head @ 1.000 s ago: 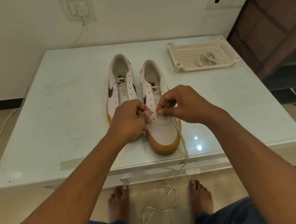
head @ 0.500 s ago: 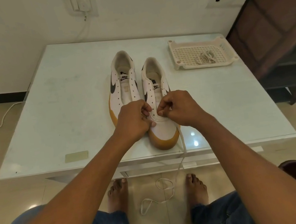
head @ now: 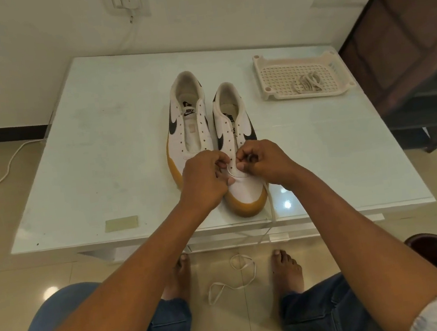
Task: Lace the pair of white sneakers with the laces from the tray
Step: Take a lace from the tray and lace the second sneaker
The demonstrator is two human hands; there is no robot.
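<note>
Little shifted: still pinching lace [head: 271, 205] at right sneaker's [head: 245, 189] lowest eyelets, left grip [head: 202, 180] and right grip [head: 265, 163] both curled tight. Trails off tabletop [head: 99, 153] to floor [head: 232, 321]. Barely begun: left sneaker [head: 190, 130] bare, second lace [head: 308, 82] in tray [head: 262, 76].

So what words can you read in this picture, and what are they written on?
"NIKE": on the tongue label of the left sneaker.
Insole mark inside that same sneaker: too small to read.
Second label on the right sneaker: tilted and too blurred to read.
Tray and lace: nothing written on them.
</note>
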